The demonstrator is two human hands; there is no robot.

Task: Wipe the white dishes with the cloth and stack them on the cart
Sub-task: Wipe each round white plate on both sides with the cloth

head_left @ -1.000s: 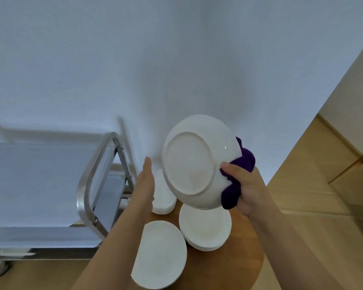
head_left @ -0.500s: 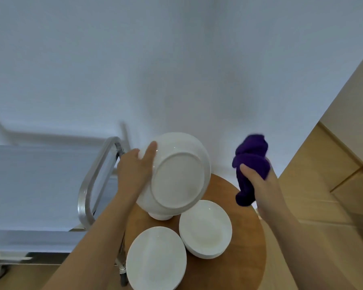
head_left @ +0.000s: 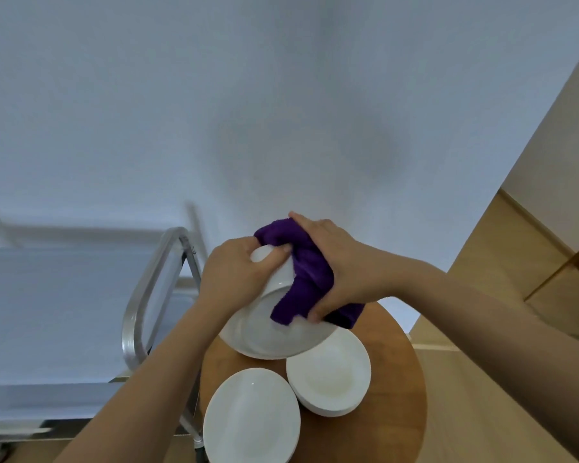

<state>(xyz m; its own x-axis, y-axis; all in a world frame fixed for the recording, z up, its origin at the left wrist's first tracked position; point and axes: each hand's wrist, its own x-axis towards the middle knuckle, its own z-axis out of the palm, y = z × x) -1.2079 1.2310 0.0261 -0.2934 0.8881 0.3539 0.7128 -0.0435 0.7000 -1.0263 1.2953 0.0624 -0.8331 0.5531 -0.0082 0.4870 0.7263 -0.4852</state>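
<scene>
Left hand (head_left: 238, 272) grips the far rim of a white plate (head_left: 268, 325), thumb curled over the edge, fingers out of sight behind it. Plate held tilted, its inner face turned up toward me, above the round wooden table (head_left: 401, 389). My right hand (head_left: 341, 269) clutches a purple cloth (head_left: 301, 275) bunched against the plate's inner face; thumb presses the cloth down near the plate's lower rim, and 1 end of the cloth hangs over that rim on the right side.

On the table below: 2 stacks of white plates. 1 stack (head_left: 328, 372) sits just under the held plate, the other (head_left: 251, 419) nearer me and to its left, the 2 almost touching.

Steel cart (head_left: 137, 295) stands to the left of the table, close by, its tubular handle toward the table, top shelf flat and pale. White wall behind; wood floor at right.
</scene>
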